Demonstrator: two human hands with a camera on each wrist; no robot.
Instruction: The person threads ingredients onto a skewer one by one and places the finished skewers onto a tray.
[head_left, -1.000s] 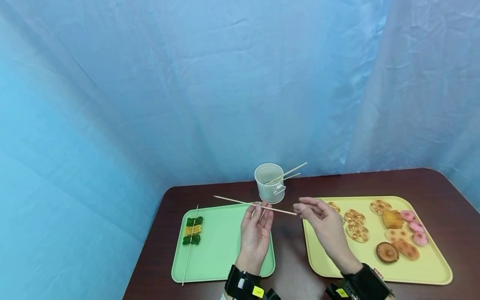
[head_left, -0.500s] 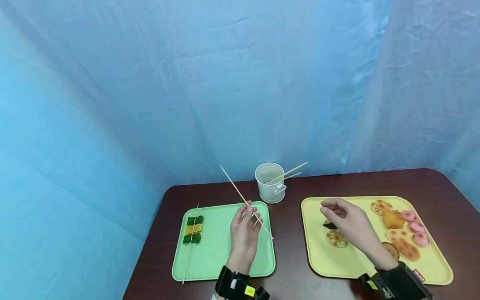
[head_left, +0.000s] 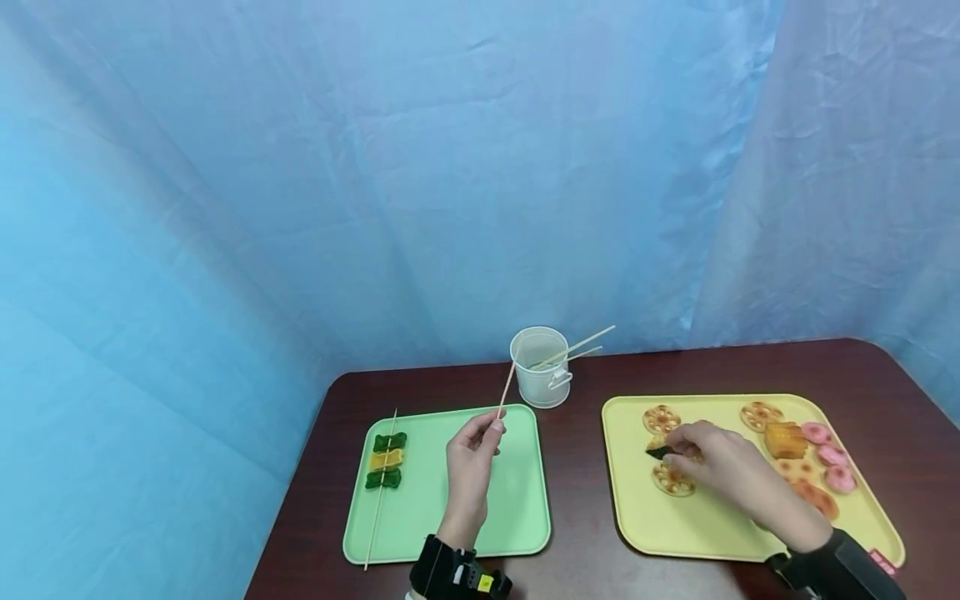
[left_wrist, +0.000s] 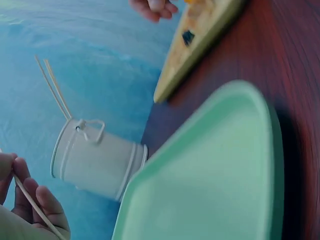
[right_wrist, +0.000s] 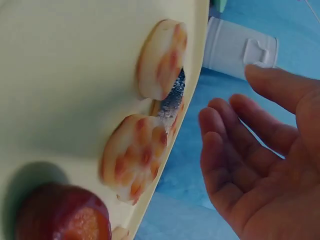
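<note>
There's the left hand (head_left: pixel 469 467) over the green tray (head_left: pixel 517 518), pinching a skewer (head_left: pixel 507 389) that points steeply up past the white bucket (head_left: pixel 543 386). Over on the yellow tray (head_left: pixel 667 527), the right hand (head_left: pixel 723 471) is clearly nearer: thumb and fingers parted, loosely bent, the dark-edged yellow piece (head_left: pixel 657 452) just left of their tips, between two round slices (head_left: pixel 662 419); touching or not, I can't tell.
</note>
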